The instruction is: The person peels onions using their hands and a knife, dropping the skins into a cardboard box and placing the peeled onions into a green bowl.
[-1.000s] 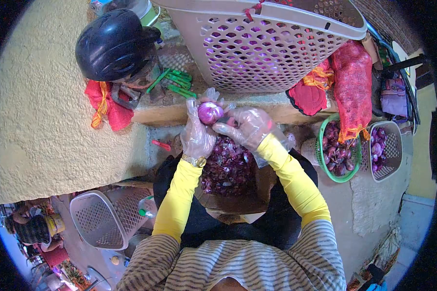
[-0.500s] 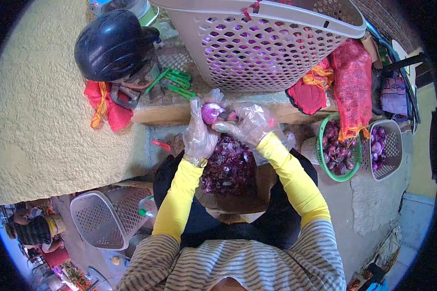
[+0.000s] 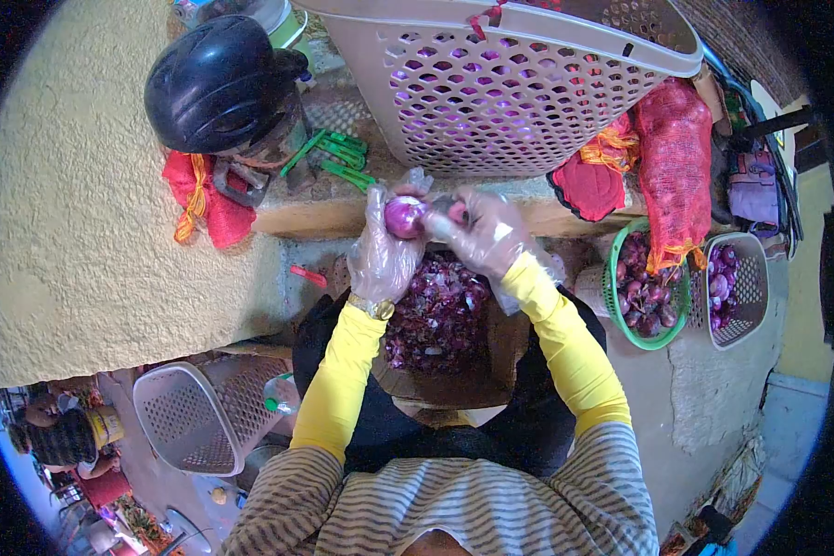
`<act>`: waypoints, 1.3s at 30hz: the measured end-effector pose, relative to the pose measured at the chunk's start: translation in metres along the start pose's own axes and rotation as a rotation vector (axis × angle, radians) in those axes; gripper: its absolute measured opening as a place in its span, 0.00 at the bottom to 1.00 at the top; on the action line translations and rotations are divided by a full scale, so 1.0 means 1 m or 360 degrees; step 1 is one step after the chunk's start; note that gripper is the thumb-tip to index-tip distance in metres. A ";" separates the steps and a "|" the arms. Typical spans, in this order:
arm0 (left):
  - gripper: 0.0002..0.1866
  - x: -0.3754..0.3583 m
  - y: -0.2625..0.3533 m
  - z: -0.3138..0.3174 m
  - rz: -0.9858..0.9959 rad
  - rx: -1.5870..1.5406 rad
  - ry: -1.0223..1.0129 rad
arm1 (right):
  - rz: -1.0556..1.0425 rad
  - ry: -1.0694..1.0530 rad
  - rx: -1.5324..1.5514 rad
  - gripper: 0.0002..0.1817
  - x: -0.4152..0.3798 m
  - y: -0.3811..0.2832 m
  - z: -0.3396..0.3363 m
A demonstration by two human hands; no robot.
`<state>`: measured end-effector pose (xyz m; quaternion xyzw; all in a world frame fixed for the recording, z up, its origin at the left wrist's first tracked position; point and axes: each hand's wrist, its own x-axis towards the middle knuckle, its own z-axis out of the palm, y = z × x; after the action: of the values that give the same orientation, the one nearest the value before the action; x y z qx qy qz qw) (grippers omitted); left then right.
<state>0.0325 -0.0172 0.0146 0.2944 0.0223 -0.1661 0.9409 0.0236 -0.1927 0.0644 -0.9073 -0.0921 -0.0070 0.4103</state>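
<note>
In front of the ledge, my left hand [image 3: 383,246], in a clear plastic glove, is closed around a purple-red onion [image 3: 405,218] whose pale top faces up. My right hand [image 3: 485,232], gloved too and slightly blurred, is against the onion's right side. Its fingers close on what looks like a small knife with a dark blade [image 3: 443,205]; the fingers hide most of it. Below both hands, between my knees, a brown box [image 3: 445,390] holds a heap of purple onion skins [image 3: 435,310].
A tall perforated basket [image 3: 519,120] of onions stands on the ledge. Left of it lie several green plastic-handled tools [image 3: 338,153] and a black helmet [image 3: 218,83]. At right are a green basket [image 3: 653,345], a smaller basket [image 3: 751,287] and a red mesh sack [image 3: 674,157]. A basket [image 3: 181,417] lies lower left.
My right hand has turned and shifted slightly right, and its thumb now lies against the onion's side. The onion has rotated a little in my left hand, which stays in place.
</note>
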 end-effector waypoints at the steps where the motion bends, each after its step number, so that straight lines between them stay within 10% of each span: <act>1: 0.32 0.000 0.001 0.001 0.0006 -0.0003 0.0002 | 0.0080 0.0078 0.0071 0.29 0.002 0.005 0.002; 3: 0.31 0.000 0.004 0.002 -0.0068 -0.0107 -0.0006 | 0.0117 0.0051 0.0419 0.25 0.007 0.029 0.014; 4: 0.30 0.003 -0.001 -0.004 0.0238 0.0782 -0.0015 | 0.0184 0.0018 0.0562 0.23 0.007 0.035 0.014; 10: 0.28 0.001 0.003 0.000 0.0075 0.0050 0.0019 | 0.0081 0.0054 0.0768 0.19 0.004 0.035 0.014; 39: 0.23 0.000 0.004 -0.018 0.0100 0.0434 0.0083 | -0.0163 -0.0041 -0.0346 0.35 0.002 -0.001 -0.001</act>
<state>0.0343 -0.0042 0.0016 0.4242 0.0147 -0.1304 0.8960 0.0252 -0.1925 0.0664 -0.9405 -0.1424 -0.0261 0.3073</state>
